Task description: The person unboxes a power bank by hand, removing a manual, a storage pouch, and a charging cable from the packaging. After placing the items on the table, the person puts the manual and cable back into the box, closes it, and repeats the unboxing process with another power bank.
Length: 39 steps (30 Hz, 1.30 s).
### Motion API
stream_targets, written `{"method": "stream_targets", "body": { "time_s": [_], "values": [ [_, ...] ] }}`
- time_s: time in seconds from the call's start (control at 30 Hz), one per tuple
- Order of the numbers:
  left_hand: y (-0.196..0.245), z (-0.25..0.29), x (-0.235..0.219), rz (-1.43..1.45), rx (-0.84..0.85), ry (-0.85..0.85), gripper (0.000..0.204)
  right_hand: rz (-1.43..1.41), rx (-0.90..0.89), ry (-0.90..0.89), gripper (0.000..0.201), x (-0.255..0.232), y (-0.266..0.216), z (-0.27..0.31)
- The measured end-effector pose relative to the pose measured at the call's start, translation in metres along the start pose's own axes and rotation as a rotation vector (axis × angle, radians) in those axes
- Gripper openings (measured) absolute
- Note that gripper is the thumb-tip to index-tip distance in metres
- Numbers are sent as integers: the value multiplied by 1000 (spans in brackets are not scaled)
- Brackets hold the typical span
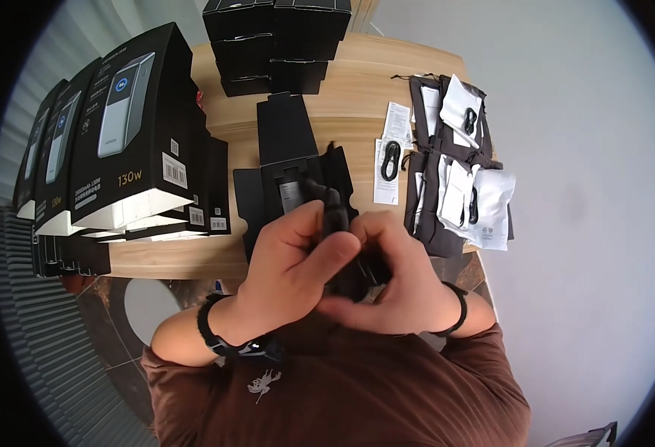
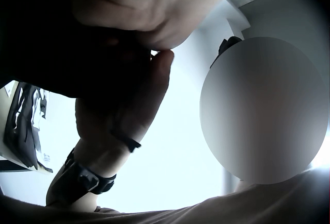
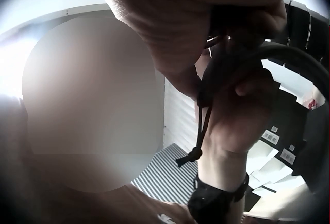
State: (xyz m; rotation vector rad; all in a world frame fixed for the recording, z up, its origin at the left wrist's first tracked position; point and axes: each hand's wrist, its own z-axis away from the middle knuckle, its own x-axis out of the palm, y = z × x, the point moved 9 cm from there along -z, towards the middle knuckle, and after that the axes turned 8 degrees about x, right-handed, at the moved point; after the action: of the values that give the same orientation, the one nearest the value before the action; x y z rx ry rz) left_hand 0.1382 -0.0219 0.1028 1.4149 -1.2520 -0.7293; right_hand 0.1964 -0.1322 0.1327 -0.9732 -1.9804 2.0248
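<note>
Above the table's front edge, both hands grip a dark soft item, apparently a pouch (image 1: pixel 336 216). My left hand (image 1: pixel 286 264) holds its left side, thumb across the top. From the right, my right hand (image 1: pixel 398 272) curls fingers and thumb around it. A knotted drawcord (image 3: pixel 202 131) hangs from the dark pouch (image 3: pixel 214 74) between the hands in the right wrist view. Just beyond the hands lies an open black box (image 1: pixel 286 130) with its flaps spread, partly covered by them. The pouch's contents and several fingertips are hidden.
Large black printed boxes (image 1: pixel 130 112) stand at the left, and smaller black boxes (image 1: pixel 274 45) are stacked at the back. On the right lie dark pouches (image 1: pixel 435 149) with white packets, beside leaflets (image 1: pixel 387 190) and a coiled black cable (image 1: pixel 391 160).
</note>
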Motion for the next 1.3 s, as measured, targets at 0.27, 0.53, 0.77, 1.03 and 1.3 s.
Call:
{"method": "stream_targets", "body": {
  "time_s": [0.27, 0.53, 0.77, 1.03, 1.3],
  "values": [
    [-7, 5, 2, 177, -167, -55, 18, -609, 164, -274, 29, 8, 37, -3],
    [-6, -1, -23, -226, -195, -1, 30, -193, 224, 59, 7, -52, 40, -10],
    [-18, -15, 10, -197, -390, -82, 32, -158, -274, 77, 13, -76, -50, 4],
    [-10, -22, 13, 14, -419, -105, 30, 514, -279, 205, 28, -44, -44, 2],
    [-20, -11, 6, 179, -464, -50, 42, 773, -269, 175, 58, -32, -44, 7]
  ]
}}
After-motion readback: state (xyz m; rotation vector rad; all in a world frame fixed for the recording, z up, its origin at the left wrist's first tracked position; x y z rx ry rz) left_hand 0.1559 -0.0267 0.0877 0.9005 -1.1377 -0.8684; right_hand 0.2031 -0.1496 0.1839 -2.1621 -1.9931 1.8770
